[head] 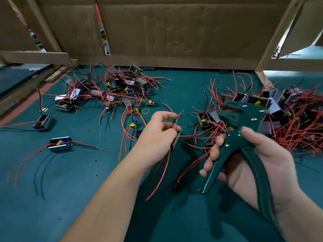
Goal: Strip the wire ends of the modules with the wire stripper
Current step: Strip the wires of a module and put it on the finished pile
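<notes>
Fingers (166, 115) of the left hand (156, 131) were curled in, and a red wire (175, 121) was pinched between thumb and forefinger, its end pointed upward. A small module (176, 141) was tucked under that same hand (only its edge could be made out). Over on the other side, the green wire stripper (239, 131) was gripped by the right hand (265, 161): fingers were wrapped round one handle, the thumb was laid across the body, and the handles were spread apart. Its head was held up above the green mat (70, 189), near the wire's end but apart from it. A dense pile of modules (293, 119) with red leads was heaped just behind the stripper at the right. A looser scatter of modules (122, 88) was spread at the back left, before a cardboard wall (174, 32).
</notes>
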{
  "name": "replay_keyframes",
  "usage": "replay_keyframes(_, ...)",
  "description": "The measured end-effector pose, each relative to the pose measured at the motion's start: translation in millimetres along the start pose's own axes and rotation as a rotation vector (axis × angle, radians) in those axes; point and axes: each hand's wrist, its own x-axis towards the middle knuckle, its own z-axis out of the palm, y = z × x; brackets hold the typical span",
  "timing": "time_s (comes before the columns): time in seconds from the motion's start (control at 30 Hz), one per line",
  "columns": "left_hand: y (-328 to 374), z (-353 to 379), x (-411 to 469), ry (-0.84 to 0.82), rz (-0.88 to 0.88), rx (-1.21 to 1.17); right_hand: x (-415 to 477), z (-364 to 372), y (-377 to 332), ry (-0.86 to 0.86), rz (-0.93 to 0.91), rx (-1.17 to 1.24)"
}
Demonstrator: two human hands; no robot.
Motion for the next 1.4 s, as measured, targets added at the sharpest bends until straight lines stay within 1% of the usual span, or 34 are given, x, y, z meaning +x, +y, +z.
replay_keyframes(0.07, -3.5, 1.3, 2.8, 0.169, 0.023, -0.051, -1.8, -3.2, -4.3, -0.065, -0.043, 0.019)
replay_keyframes(0.1, -4.1, 3.9, 4.2, 0.218, 0.035, -0.160, -1.2, -5.3, -6.0, -0.123, -0.035, 0.063)
replay_keyframes(0.13, -2.4, 4.2, 2.6, 0.191, 0.016, -0.308, -0.2, -6.9, -7.6, -0.201, -0.006, 0.137)
replay_keyframes(0.17, 1.7, 8.3, 5.0, 0.094, 0.000, -0.456, -0.3, -7.8, -8.4, -0.274, 0.034, 0.221)
replay_keyframes(0.2, 7.5, 14.5, 4.6, -0.058, -0.015, -0.510, -1.0, -7.4, -8.1, -0.315, 0.075, 0.283)
replay_keyframes(0.23, 14.8, 24.7, 4.4, -0.234, -0.027, -0.411, -1.7, -8.4, -7.0, -0.314, 0.104, 0.311)
replay_keyframes(0.27, 15.8, 28.8, 0.4, -0.331, 0.022, -0.211, -1.9, -9.8, -5.8, -0.303, 0.121, 0.316)
replay_keyframes(0.3, 12.9, 26.2, -8.0, -0.339, 0.050, -0.042, -1.7, -9.9, -4.5, -0.308, 0.133, 0.313)
replay_keyframes(0.33, 4.4, 22.8, -9.1, -0.297, 0.107, 0.088, -1.5, -8.9, -3.0, -0.318, 0.142, 0.312)
replay_keyframes(0.37, 3.8, 24.7, -8.5, -0.229, 0.170, 0.143, -1.0, -8.0, -1.5, -0.316, 0.146, 0.312)
replay_keyframes(0.4, 8.8, 26.4, -13.0, -0.200, 0.270, 0.128, -0.8, -6.9, -0.4, -0.305, 0.149, 0.315)
replay_keyframes(0.47, 11.1, 21.4, -18.4, -0.114, 0.268, -0.056, -0.7, -5.8, 1.0, -0.270, 0.161, 0.332)
replay_keyframes(0.5, 10.8, 14.5, -18.2, -0.028, 0.311, -0.088, -0.8, -5.4, 1.0, -0.258, 0.161, 0.337)
replay_keyframes(0.57, 16.9, 2.1, -14.7, 0.133, 0.377, -0.014, -0.1, -4.5, -0.7, -0.257, 0.156, 0.343)
replay_keyframes(0.63, 26.1, -19.3, -9.1, 0.298, 0.370, 0.143, 0.8, -4.9, -2.8, -0.270, 0.155, 0.343)
replay_keyframes(0.7, 24.7, -49.8, -11.3, 0.443, 0.298, 0.341, 0.5, -4.3, -4.2, -0.293, 0.147, 0.331)
replay_keyframes(0.73, 21.3, -66.0, -13.2, 0.515, 0.214, 0.507, 0.4, -3.9, -4.1, -0.315, 0.141, 0.336)
replay_keyframes(0.77, 16.3, -80.7, -14.7, 0.582, 0.093, 0.694, 0.2, -4.0, -3.2, -0.333, 0.124, 0.333)
replay_keyframes(0.8, 10.3, -93.0, -16.9, 0.631, -0.070, 0.857, -0.3, -4.1, -1.7, -0.329, 0.097, 0.317)
replay_keyframes(0.83, 2.8, -103.2, -19.7, 0.651, -0.250, 0.962, -1.0, -3.9, -0.2, -0.297, 0.058, 0.281)
replay_keyframes(0.87, -5.1, -110.6, -23.4, 0.646, -0.402, 0.997, -1.9, -3.1, 1.4, -0.257, 0.022, 0.233)
replay_keyframes(0.9, -13.1, -115.8, -27.1, 0.635, -0.500, 1.002, -2.7, -2.0, 2.4, -0.222, 0.003, 0.192)
replay_keyframes(0.93, -20.7, -120.6, -29.4, 0.627, -0.559, 0.998, -3.3, -0.6, 3.7, -0.207, 0.001, 0.174)
replay_keyframes(0.97, -26.5, -124.6, -30.8, 0.632, -0.568, 0.995, -3.4, -0.3, 4.6, -0.207, 0.007, 0.163)
replay_keyframes(1.03, -33.9, -130.9, -29.8, 0.670, -0.502, 0.966, -4.1, -1.6, 5.4, -0.205, 0.034, 0.124)
replay_keyframes(1.13, -36.2, -136.1, -24.3, 0.715, -0.344, 0.976, -7.0, -0.7, 7.5, -0.226, 0.082, 0.030)
replay_keyframes(1.2, -32.1, -136.4, -22.1, 0.750, -0.180, 0.983, -9.2, 1.4, 10.5, -0.245, 0.103, -0.044)
replay_keyframes(1.23, -28.2, -133.7, -21.4, 0.770, -0.063, 0.953, -10.3, 2.1, 11.3, -0.246, 0.107, -0.083)
replay_keyframes(1.3, -15.1, -121.4, -21.9, 0.802, 0.159, 0.807, -11.9, 2.7, 12.0, -0.250, 0.098, -0.148)
replay_keyframes(1.33, -7.4, -112.7, -21.5, 0.802, 0.229, 0.708, -12.4, 3.2, 11.7, -0.258, 0.088, -0.176)
replay_keyframes(1.4, 5.1, -94.8, -18.5, 0.750, 0.272, 0.530, -11.8, 3.8, 11.6, -0.262, 0.066, -0.215)
